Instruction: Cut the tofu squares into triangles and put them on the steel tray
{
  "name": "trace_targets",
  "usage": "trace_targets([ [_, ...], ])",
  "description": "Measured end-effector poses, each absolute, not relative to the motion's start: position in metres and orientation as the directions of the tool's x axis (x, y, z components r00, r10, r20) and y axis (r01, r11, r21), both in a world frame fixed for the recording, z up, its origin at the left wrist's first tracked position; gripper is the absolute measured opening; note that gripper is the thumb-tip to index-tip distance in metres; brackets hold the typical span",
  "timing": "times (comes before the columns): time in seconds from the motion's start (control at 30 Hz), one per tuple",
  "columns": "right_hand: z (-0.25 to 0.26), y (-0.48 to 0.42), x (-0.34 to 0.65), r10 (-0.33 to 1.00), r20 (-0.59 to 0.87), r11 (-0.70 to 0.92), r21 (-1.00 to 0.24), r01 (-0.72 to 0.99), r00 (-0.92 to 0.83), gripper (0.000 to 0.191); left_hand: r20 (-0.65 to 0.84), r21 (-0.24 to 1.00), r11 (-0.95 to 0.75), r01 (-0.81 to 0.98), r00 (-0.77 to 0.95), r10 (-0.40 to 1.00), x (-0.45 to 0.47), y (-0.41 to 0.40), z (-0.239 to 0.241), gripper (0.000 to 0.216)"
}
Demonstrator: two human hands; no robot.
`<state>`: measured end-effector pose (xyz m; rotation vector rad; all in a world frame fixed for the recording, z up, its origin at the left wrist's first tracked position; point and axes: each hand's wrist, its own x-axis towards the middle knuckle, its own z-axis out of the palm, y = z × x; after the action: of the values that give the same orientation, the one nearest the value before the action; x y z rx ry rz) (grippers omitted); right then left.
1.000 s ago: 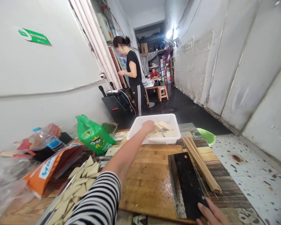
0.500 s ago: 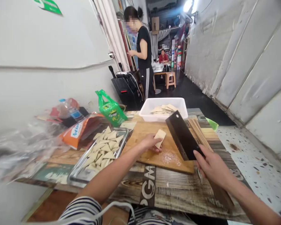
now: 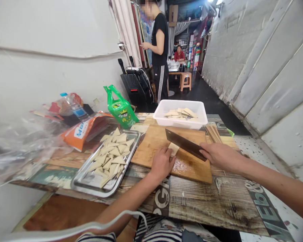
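On the wooden cutting board (image 3: 192, 169), my left hand (image 3: 163, 162) holds down a pale, flat tofu slice (image 3: 175, 148) with its fingertips. My right hand (image 3: 218, 154) grips the handle of a dark cleaver (image 3: 183, 144). The blade lies across the slice's far right side; I cannot tell whether the edge touches it. Left of the board, a metal tray (image 3: 77, 183) bears a heap of pale triangular tofu pieces (image 3: 113, 153). Beyond the board, a white plastic tub (image 3: 180, 124) contains more flat slices (image 3: 183, 113).
Thin wooden skewers (image 3: 213, 133) lie right of the board. A green bag (image 3: 122, 112), an orange packet (image 3: 82, 132), a plastic bottle (image 3: 77, 109) and clear plastic wrapping (image 3: 37, 141) crowd the left. One person (image 3: 160, 43) stands beyond the table; another (image 3: 179, 55) sits farther back.
My left hand has lowered the slice from above the board onto it. The cleaver has swung left and down, from upright beside the slice to over it. The view has tilted down.
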<state>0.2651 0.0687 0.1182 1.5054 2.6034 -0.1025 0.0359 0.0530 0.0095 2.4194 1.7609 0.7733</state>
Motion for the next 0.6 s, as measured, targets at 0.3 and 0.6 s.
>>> trace_targets([
  [0.3,0.118,0.073,0.269,0.843,-0.193,0.510,-0.013,0.860,-0.502,0.026,0.326,0.355,-0.317,0.879,0.202,0.924,0.035,0.053,0.011,0.021],
  [0.6,0.121,0.082,0.260,0.804,-0.291,0.544,0.008,0.839,-0.518,0.023,0.314,0.352,-0.314,0.882,0.205,0.927,0.037,0.053,0.014,0.018],
])
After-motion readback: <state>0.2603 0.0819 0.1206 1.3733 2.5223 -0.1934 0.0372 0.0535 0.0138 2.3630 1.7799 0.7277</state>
